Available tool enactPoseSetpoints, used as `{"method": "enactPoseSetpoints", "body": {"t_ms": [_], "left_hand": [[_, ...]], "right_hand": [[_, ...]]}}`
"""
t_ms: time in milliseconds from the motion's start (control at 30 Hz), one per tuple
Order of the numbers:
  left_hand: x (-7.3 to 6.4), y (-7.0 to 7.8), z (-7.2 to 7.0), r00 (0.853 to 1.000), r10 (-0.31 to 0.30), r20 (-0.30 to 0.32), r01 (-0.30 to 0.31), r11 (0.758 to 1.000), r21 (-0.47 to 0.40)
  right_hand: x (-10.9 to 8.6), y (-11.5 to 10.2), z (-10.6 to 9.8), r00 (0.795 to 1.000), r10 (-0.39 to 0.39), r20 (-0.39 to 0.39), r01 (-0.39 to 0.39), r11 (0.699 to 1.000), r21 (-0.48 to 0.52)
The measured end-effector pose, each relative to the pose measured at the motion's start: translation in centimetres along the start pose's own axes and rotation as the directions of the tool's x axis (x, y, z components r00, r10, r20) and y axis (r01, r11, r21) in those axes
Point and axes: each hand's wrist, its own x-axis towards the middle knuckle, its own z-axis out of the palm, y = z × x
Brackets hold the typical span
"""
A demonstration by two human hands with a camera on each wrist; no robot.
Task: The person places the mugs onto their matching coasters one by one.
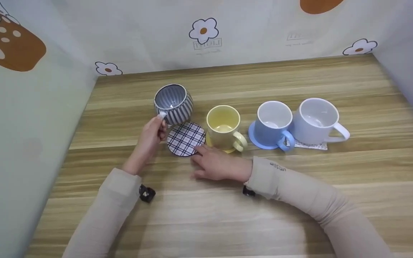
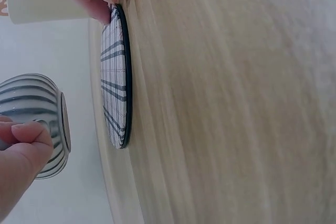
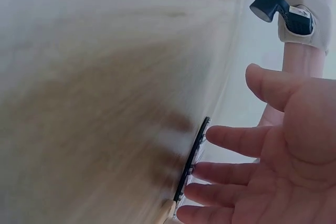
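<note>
My left hand (image 1: 150,135) pinches the handle of a round grey-and-white striped mug (image 1: 180,111). In the left wrist view the striped mug (image 2: 34,106) is held off the table, its base clear of the plaid coaster (image 2: 114,82). That round black-and-white coaster (image 1: 184,140) lies flat on the table, just in front of the mug. My right hand (image 1: 218,163) reaches in from the right, its fingertips at the coaster's right edge. The right wrist view shows its fingers (image 3: 226,174) extended and spread along the coaster's dark rim (image 3: 190,163).
A yellow mug (image 1: 221,138) on a yellow coaster stands just right of the plaid one. Further right are a blue mug (image 1: 269,134) on a blue coaster (image 1: 254,138) and a white mug (image 1: 310,129) on a patterned coaster (image 1: 316,146). Walls edge the wooden table (image 1: 199,215).
</note>
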Motion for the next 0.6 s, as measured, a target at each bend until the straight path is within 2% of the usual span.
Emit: {"method": "enactPoseSetpoints", "body": {"t_ms": [233, 400, 600], "left_hand": [[-0.37, 0.02, -0.04, 1.0, -0.014, 0.006, 0.014, 0.999, 0.034], [-0.62, -0.01, -0.14, 1.0, -0.003, 0.001, 0.003, 0.995, 0.095], [-0.88, -0.26, -0.4, 1.0, -0.015, 0.011, 0.014, 0.996, 0.092]], "right_hand": [[-0.34, 0.18, -0.02, 0.998, -0.052, -0.025, 0.052, 0.999, 0.012], [-0.4, 0.25, 0.01, 0.999, -0.046, -0.017, 0.047, 0.999, 0.007], [-0.44, 0.36, 0.09, 0.999, -0.047, -0.008, 0.048, 0.999, 0.011]]}}
